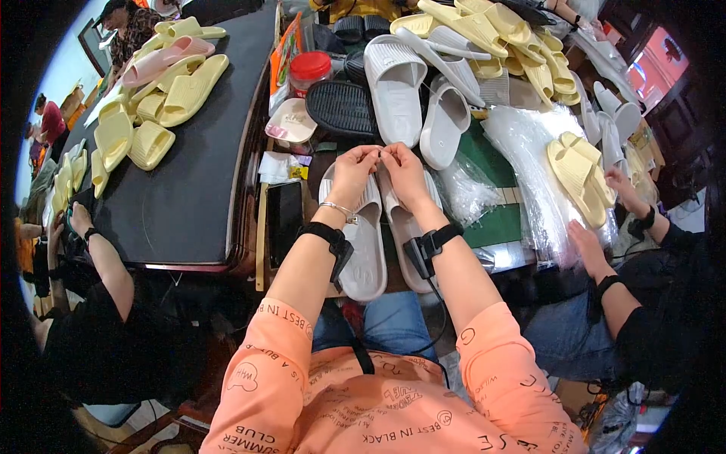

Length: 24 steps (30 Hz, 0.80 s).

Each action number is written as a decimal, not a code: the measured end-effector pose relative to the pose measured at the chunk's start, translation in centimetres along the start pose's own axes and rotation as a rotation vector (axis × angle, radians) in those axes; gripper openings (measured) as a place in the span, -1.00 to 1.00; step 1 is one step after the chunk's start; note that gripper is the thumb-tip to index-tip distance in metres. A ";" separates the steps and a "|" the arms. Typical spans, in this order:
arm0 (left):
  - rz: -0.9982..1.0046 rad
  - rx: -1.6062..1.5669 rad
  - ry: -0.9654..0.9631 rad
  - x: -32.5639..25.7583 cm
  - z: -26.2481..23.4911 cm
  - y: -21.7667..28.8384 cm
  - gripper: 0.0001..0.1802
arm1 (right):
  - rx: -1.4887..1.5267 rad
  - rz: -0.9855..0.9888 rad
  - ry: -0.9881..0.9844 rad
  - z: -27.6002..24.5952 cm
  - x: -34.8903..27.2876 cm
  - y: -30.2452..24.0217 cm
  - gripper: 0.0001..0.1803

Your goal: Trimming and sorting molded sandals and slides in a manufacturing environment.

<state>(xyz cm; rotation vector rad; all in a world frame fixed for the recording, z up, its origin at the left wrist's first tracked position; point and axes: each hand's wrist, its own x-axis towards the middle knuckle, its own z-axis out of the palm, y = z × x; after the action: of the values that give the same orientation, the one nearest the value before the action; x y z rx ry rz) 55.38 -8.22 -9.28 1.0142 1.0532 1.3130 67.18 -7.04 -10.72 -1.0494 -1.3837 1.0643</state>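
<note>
My left hand (354, 174) and my right hand (404, 174) meet fingertip to fingertip above the table. Both are closed in a pinch, around a tiny dark thing too small to make out. Directly beneath them lies a pair of grey slides, a left slipper (364, 261) and a right slipper (406, 261), side by side with heels toward me. My hands and wrists hide parts of their straps. Just beyond my fingertips stands another grey slipper (396, 94), with a grey slipper (445, 125) leaning beside it.
Loose clear plastic pieces (469, 193) lie right of my hands, near stacked clear bags (522, 163). A co-worker's hands flank yellow slippers (578, 174) there. On the left are a dark phone (284, 216), a red-lidded jar (310, 68), a black sole (340, 108) and a dark table (189, 204).
</note>
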 end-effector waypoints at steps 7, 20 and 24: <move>-0.031 -0.074 -0.006 -0.3 0.2 0.4 -0.81 | -0.014 -0.026 0.016 -0.2 0.1 0.4 -0.87; -0.076 -0.063 0.065 -0.5 0.5 0.6 -0.82 | 0.107 0.080 -0.011 -0.4 -0.3 -0.8 -0.88; -0.084 -0.063 0.070 -0.4 0.3 0.6 -0.82 | 0.079 0.137 -0.032 -0.2 -0.4 -1.2 -0.88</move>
<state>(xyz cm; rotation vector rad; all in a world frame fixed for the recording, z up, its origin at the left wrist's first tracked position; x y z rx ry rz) 55.55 -8.57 -8.64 0.8731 1.0893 1.3127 67.40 -7.69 -9.62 -1.0854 -1.2989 1.2301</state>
